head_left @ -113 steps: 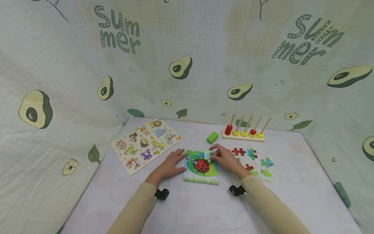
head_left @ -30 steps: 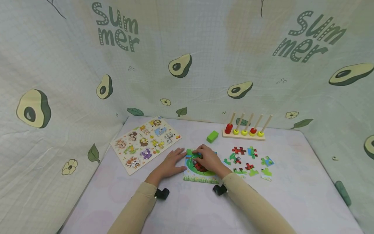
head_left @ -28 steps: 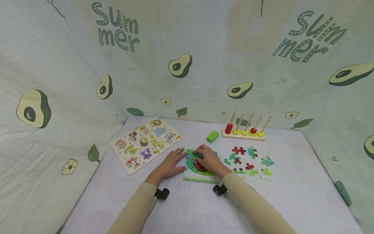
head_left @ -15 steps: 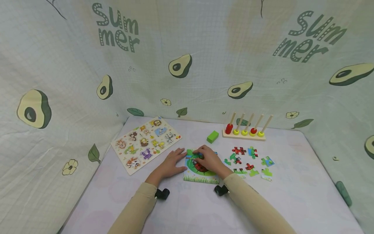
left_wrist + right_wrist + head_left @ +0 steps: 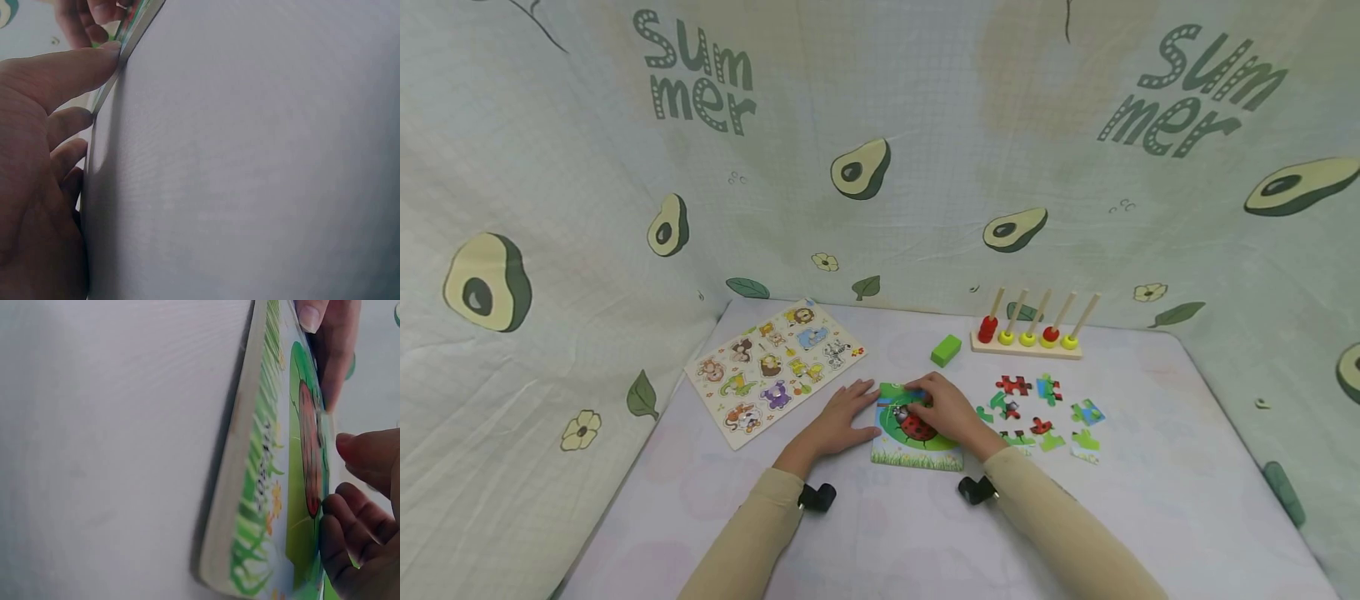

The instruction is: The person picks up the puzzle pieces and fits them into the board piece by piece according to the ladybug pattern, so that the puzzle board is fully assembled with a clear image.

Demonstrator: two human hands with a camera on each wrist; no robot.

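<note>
One flat, square, green-and-blue ladybird board (image 5: 917, 458), lower centre of the frame
Left hand (image 5: 838, 419) spreads, touching its left edge; whether right hand (image 5: 951, 414) above pinches something, I cannot tell; better press evenly, straight down

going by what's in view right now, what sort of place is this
Probably a tabletop play area, perhaps a makeshift one: a ladybug puzzle board with loose pieces beside it, a peg stacker, and printed cloth hanging behind the table.
</note>
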